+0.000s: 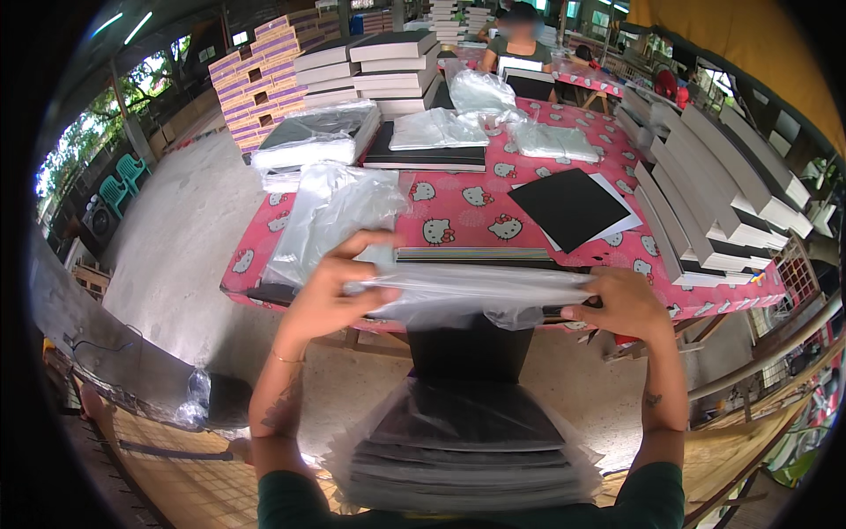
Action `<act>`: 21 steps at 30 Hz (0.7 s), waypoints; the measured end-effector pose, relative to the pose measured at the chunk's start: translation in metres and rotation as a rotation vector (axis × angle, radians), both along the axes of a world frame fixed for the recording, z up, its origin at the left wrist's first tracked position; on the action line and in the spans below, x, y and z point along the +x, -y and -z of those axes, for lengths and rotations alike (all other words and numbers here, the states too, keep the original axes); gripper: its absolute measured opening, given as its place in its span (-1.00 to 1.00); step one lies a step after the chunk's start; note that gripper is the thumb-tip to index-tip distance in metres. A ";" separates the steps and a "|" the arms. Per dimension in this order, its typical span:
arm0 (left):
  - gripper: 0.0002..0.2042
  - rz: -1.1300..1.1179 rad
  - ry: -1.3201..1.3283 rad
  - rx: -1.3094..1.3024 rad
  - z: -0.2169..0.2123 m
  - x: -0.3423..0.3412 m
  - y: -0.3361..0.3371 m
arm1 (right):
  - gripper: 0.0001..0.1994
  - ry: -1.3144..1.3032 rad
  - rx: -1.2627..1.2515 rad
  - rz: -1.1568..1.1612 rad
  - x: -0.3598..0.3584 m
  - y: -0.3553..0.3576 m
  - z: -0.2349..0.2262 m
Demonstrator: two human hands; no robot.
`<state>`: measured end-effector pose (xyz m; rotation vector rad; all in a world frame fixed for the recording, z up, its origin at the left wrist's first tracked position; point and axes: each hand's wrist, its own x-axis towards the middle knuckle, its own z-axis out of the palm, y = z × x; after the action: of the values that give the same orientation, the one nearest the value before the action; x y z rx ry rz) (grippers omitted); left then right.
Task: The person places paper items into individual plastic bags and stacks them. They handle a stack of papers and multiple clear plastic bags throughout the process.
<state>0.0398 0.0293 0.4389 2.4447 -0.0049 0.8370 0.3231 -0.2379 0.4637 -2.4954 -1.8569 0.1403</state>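
Both hands are at a blurred clear plastic bag (480, 284), stretched level between them at the table's near edge. My left hand (333, 289) pinches its left end, forefinger raised. My right hand (627, 304) is closed around the right end. Just behind the bag shows the edge of a stack of sheets (471, 253) with coloured layers; the bag hides most of it. More clear plastic bags (330, 216) lie flat beside my left hand. Closest to my body is a pile of plastic-wrapped black pads (463, 423), and a black panel (471, 348) rises between it and the table.
The table has a pink cartoon-print cloth (454, 189). A black sheet (573, 207) lies over white paper. Long stacks of pads (705, 194) line the right side. Wrapped packs (317, 132), pad stacks (397, 66) and cartons (264, 84) stand far left. A person (520, 48) sits beyond.
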 end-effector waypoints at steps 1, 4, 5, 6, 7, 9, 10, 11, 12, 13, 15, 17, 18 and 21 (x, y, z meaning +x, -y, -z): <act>-0.63 0.131 0.032 -0.211 0.001 0.001 -0.001 | -0.54 -0.296 0.145 -0.150 0.004 0.000 0.004; -0.75 0.289 -0.062 -0.553 0.017 0.005 0.025 | -0.62 -1.487 0.799 -0.169 0.002 0.000 0.033; -0.79 0.301 -0.176 -0.528 0.016 0.011 0.031 | -0.66 -1.815 1.090 -0.213 -0.003 0.001 0.042; -0.82 0.259 -0.402 -0.298 0.001 0.023 0.045 | -0.67 -1.986 0.831 -0.354 0.022 0.005 0.070; -0.84 0.219 -0.621 -0.047 -0.008 0.034 0.052 | -0.69 -1.937 0.671 -0.472 0.020 0.000 0.072; -0.77 0.379 -0.167 -0.417 0.012 0.021 0.035 | -0.71 -1.777 0.375 -0.718 0.015 -0.008 0.075; -0.69 0.427 0.124 -1.028 0.030 0.010 0.033 | -0.72 -1.389 0.263 -0.736 0.007 -0.011 0.068; -0.63 0.218 0.388 -1.317 0.028 0.003 0.033 | -0.73 -1.241 0.236 -0.682 0.009 -0.004 0.069; -0.67 0.209 0.455 -1.396 0.013 0.025 0.056 | -0.74 -1.092 0.195 -0.624 0.011 0.002 0.073; -0.66 0.104 0.212 -1.422 0.028 0.023 0.048 | -0.74 -1.199 0.245 -0.580 0.012 0.005 0.080; -0.61 0.081 -0.331 -1.176 0.071 0.009 0.013 | -0.73 -1.825 0.616 -0.531 0.003 0.001 0.092; -0.55 0.397 -0.654 -0.557 0.076 0.011 -0.001 | -0.72 -2.255 0.819 -0.493 0.013 0.003 0.087; -0.51 0.592 -0.666 -0.269 0.070 0.016 -0.002 | -0.73 -2.094 0.636 -0.435 0.017 0.005 0.094; -0.54 0.069 0.192 -1.440 0.051 0.019 0.044 | -0.73 -1.332 0.083 -0.403 0.023 0.014 0.101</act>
<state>0.0585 -0.0149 0.3876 1.0049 0.3220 0.6510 0.3462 -0.2515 0.3625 -1.2031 -1.5165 1.2805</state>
